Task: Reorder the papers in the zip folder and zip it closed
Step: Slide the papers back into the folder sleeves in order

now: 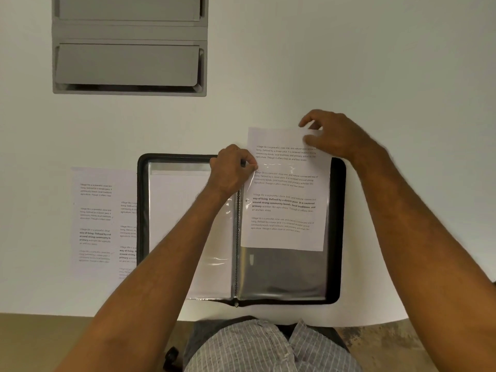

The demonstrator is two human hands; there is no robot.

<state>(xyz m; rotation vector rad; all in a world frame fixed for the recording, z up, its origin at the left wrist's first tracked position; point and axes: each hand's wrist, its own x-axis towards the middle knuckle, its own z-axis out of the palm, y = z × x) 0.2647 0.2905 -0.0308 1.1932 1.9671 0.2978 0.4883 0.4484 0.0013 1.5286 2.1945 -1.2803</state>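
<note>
A black zip folder (337, 237) lies open on the white table, clear plastic sleeves on both sides of its ring spine (237, 242). A printed paper (284, 194) sits partway in the right sleeve, its top sticking out past the folder's far edge. My right hand (335, 135) pinches that paper's top right corner. My left hand (233, 169) pinches the top edge of the right sleeve beside the spine. The left sleeve (177, 205) holds a blank-looking sheet. Two more printed papers (99, 224) lie on the table left of the folder, overlapping.
A grey tiered paper tray (128, 47) stands at the far left of the white table (375, 63). The table's near edge runs just below the folder, with my striped shirt (257, 347) under it.
</note>
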